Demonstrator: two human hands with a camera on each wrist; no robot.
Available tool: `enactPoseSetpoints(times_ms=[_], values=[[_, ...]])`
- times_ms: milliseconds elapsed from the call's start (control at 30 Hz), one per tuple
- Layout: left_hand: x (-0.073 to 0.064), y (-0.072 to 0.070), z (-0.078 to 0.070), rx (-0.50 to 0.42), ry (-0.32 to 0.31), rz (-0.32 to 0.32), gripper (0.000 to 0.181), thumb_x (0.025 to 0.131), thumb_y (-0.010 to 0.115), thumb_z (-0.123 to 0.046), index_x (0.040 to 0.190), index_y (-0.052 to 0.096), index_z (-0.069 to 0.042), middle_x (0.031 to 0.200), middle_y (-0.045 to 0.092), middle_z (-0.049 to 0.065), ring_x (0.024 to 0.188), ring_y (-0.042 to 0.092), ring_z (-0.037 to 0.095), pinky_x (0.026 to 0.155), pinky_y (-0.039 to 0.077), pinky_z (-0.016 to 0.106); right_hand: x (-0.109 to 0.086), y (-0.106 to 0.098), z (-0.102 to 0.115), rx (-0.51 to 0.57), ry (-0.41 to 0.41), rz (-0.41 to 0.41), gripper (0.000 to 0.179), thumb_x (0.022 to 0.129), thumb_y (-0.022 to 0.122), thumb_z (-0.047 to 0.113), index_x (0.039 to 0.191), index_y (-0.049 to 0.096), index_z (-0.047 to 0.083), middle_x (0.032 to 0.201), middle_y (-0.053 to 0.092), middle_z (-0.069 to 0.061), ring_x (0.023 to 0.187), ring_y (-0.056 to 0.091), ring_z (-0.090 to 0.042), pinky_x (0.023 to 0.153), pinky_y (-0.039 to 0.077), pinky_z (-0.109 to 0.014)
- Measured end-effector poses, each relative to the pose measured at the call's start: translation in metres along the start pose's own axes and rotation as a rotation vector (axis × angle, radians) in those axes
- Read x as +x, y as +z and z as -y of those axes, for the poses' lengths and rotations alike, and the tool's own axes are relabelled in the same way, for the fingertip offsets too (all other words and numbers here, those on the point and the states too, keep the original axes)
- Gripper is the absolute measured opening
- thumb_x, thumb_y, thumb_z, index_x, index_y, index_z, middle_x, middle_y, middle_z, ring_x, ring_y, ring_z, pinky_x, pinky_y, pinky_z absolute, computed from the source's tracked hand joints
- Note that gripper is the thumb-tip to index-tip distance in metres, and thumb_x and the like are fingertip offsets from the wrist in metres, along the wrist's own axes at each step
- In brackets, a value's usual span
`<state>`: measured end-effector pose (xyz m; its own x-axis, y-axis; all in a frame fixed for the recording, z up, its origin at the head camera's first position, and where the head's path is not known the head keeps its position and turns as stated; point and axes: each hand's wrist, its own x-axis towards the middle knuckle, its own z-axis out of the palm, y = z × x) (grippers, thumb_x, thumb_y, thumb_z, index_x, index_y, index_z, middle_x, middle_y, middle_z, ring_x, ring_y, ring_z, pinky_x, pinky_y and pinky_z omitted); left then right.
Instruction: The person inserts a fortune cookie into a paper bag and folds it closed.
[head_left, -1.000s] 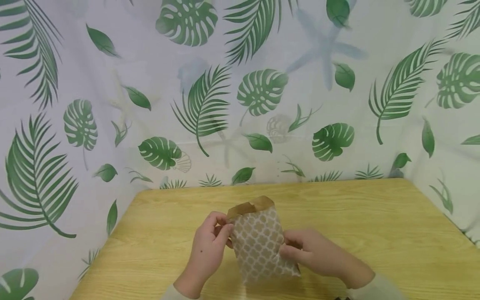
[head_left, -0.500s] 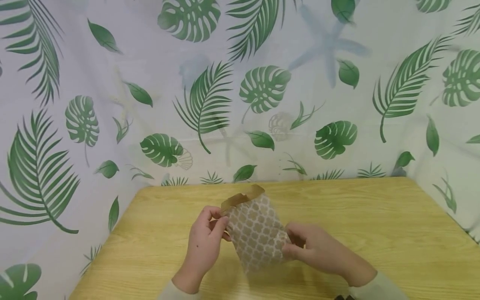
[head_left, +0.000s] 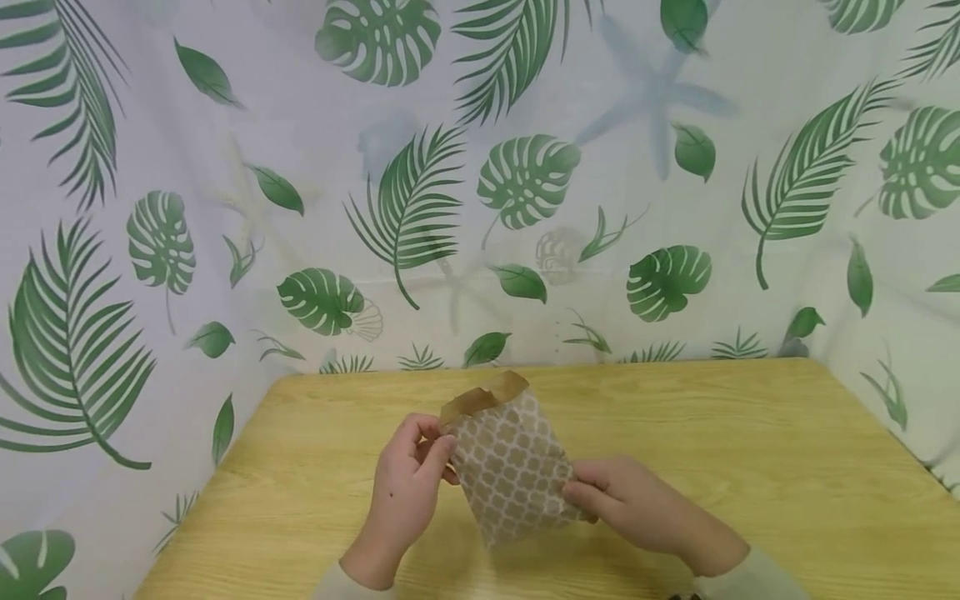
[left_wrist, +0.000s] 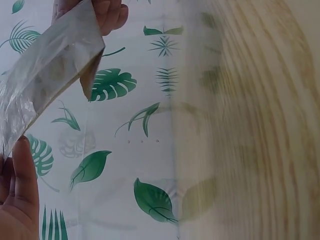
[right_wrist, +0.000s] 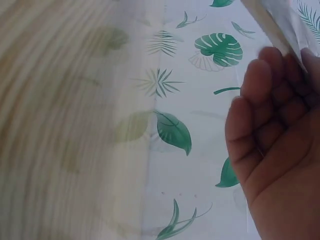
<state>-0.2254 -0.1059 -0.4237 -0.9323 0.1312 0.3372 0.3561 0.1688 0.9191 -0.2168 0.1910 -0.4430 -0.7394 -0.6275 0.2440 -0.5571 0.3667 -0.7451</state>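
A small brown paper bag (head_left: pixel 513 471) with a white lattice print is held up in front of me, tilted, above the table. Its torn-looking brown top edge (head_left: pixel 483 398) points up and away. My left hand (head_left: pixel 408 483) pinches the bag's upper left side between thumb and fingers. On the lower right side, my right hand (head_left: pixel 626 500) pinches it in the same way. The left wrist view shows the bag's glossy pale face (left_wrist: pixel 55 70) between both hands. Curled fingers of the right hand (right_wrist: pixel 280 135) touch the bag's edge in the right wrist view. Its contents are hidden.
Beneath the hands lies a yellow wood-grain table (head_left: pixel 315 467). A white cloth with green leaf prints (head_left: pixel 465 167) hangs behind it and along both sides. A small dark object (head_left: pixel 684 597) shows at the bottom edge near the right sleeve.
The bag has moved slightly up and left and tilted further left. The left hand went with it. My right hand now grips the lower right edge with the bag pulled flatter.
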Motion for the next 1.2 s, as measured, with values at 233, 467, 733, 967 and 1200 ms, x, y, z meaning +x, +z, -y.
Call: enactPoseSetpoints(times_ms=[233,467,733,967,1200], values=[[-0.003,0.001,-0.004,0.042,0.011,0.070,0.007,0.103,0.059,-0.013,0.108,0.059,-0.008,0.093,0.062,0.007,0.073,0.063,0.020,0.066,0.058,0.032,0.003,0.002,0.006,0.025,0.027,-0.026,0.022,0.106,0.056,0.019,0.084,0.056,0.022,0.068,0.052,0.013,0.058,0.042,0.000,0.052,0.045,-0.024],[-0.004,0.004,-0.005,0.038,0.034,0.120,0.012,0.104,0.059,-0.019,0.110,0.059,-0.009,0.092,0.063,0.006,0.076,0.062,0.019,0.068,0.058,0.033,0.005,0.003,0.011,0.058,0.037,-0.059,0.023,0.106,0.055,0.021,0.084,0.062,0.018,0.075,0.060,0.010,0.064,0.053,-0.003,0.058,0.052,-0.028],[-0.002,0.003,-0.003,-0.016,-0.054,0.243,0.029,0.103,0.061,-0.028,0.124,0.058,-0.009,0.101,0.063,0.008,0.091,0.063,0.021,0.077,0.058,0.035,0.004,0.004,0.004,0.167,-0.115,-0.076,0.028,0.105,0.050,0.003,0.084,0.067,0.012,0.076,0.065,0.002,0.067,0.059,-0.006,0.060,0.056,-0.034],[-0.006,0.007,-0.002,0.154,-0.013,0.276,0.027,0.105,0.057,-0.035,0.089,0.054,-0.013,0.073,0.048,-0.002,0.066,0.045,0.010,0.059,0.041,0.024,0.003,0.005,0.009,0.158,-0.069,-0.084,0.019,0.106,0.050,0.007,0.105,0.067,0.013,0.092,0.069,0.003,0.078,0.063,-0.009,0.067,0.058,-0.035],[-0.010,0.011,-0.004,0.136,0.114,0.215,0.030,0.106,0.055,-0.028,0.079,0.056,-0.015,0.077,0.057,-0.003,0.071,0.059,0.012,0.063,0.056,0.029,0.003,0.006,0.018,0.020,-0.026,-0.278,0.010,0.103,0.058,0.012,0.102,0.062,0.021,0.086,0.065,0.009,0.078,0.062,-0.010,0.069,0.055,-0.031]])
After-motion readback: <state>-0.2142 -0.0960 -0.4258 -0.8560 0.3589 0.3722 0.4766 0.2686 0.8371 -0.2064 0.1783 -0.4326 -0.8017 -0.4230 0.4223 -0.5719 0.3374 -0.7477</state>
